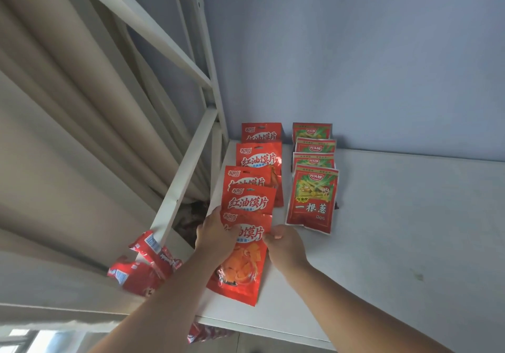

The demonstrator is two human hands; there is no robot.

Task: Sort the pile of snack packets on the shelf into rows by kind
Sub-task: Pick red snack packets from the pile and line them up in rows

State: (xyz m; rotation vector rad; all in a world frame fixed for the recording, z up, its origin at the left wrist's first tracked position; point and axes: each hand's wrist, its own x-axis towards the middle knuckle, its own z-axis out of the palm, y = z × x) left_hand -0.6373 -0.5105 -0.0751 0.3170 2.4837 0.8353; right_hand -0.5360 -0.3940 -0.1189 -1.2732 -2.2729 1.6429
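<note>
I'm pinching the red packet (pixel 241 266) between left hand (pixel 216 233) and right hand (pixel 284 246), squaring it evenly left of the green packet (pixel 313 202).

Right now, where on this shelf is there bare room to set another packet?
The shelf lies bare right of the green-and-red row, back to the wall and forward to the front edge. The gap between the rows is narrow. The left side is crowded: red row, loose packets by the post.
</note>
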